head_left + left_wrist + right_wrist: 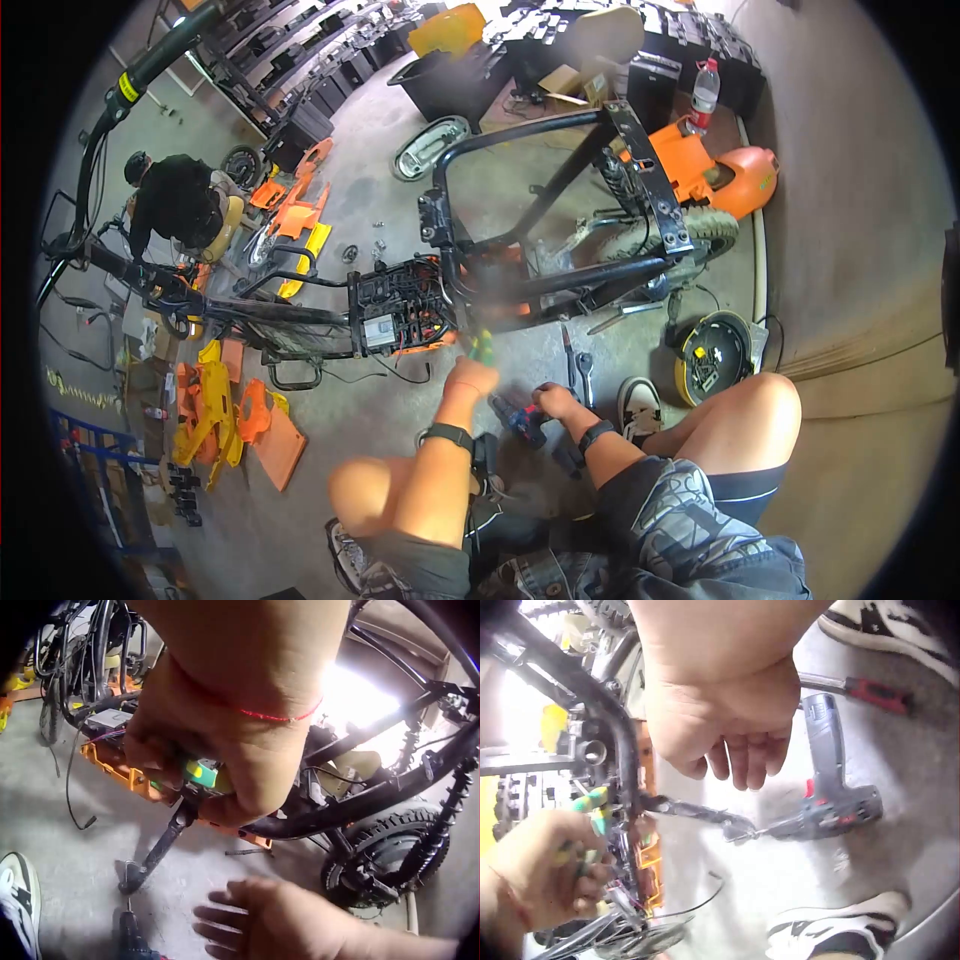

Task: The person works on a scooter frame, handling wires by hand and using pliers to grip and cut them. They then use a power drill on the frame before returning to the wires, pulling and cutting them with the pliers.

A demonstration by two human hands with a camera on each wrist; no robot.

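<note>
My left hand (pixel 472 377) grips a green-and-yellow-handled tool (pixel 591 801) against the lower frame of a stripped scooter (pixel 500 290); the fingers hide much of it, and I cannot tell its kind. Nothing is in my right hand (pixel 724 742), whose fingers hang loosely, palm side showing in the left wrist view. Below it a cordless drill (pixel 829 802) lies on the floor, its bit pointing at the foot of the black kickstand (pixel 705 812). Close by is a ratchet with a red-and-black handle (pixel 877 694).
A round black bin with a yellow rim (pixel 722 350) holds small parts at the right. Orange and yellow body panels (pixel 215 405) lie at the left. Exposed wiring and a controller (pixel 380 330) sit in the frame. Another person (pixel 178 205) sits at the far left.
</note>
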